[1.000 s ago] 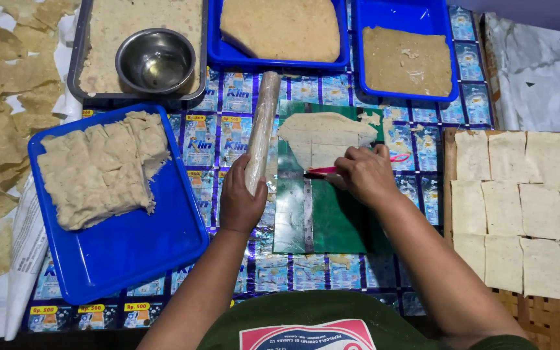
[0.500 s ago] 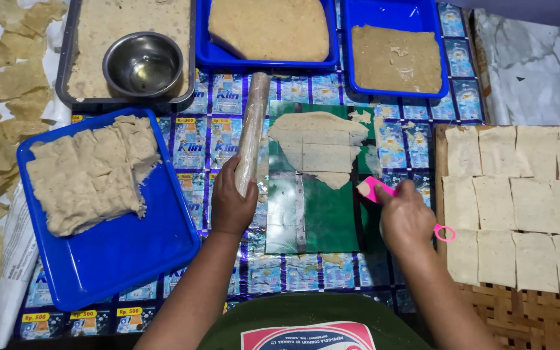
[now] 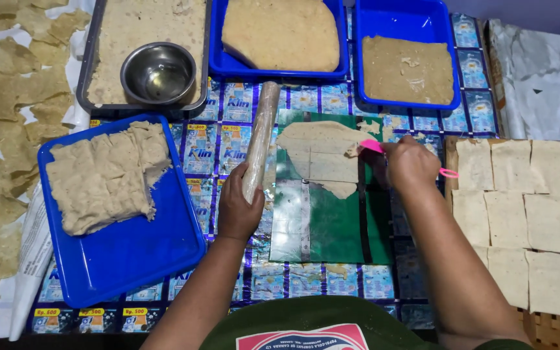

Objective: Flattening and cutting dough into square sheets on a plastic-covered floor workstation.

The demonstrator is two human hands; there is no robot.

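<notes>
My left hand (image 3: 239, 206) grips the near end of a plastic-wrapped rolling pin (image 3: 260, 137) that lies lengthwise left of a green mat (image 3: 332, 223). On the mat's far half lies a thin flattened sheet of pale dough (image 3: 319, 159), scored into squares. My right hand (image 3: 409, 165) holds a pink cutting tool (image 3: 374, 147) at the sheet's right edge, its tip touching the dough.
A blue tray (image 3: 124, 253) with a slab of dough sits at left. At the back stand a dark tray (image 3: 92, 65) holding a steel bowl (image 3: 158, 73) and two blue trays (image 3: 273, 68) (image 3: 409, 16) with dough. Cut squares (image 3: 526, 214) lie at right; dried pieces (image 3: 1, 129) at far left.
My right hand moved from cutting across the dough out to the right, then back up to the sheet's right edge. My left hand stayed on the rolling pin.
</notes>
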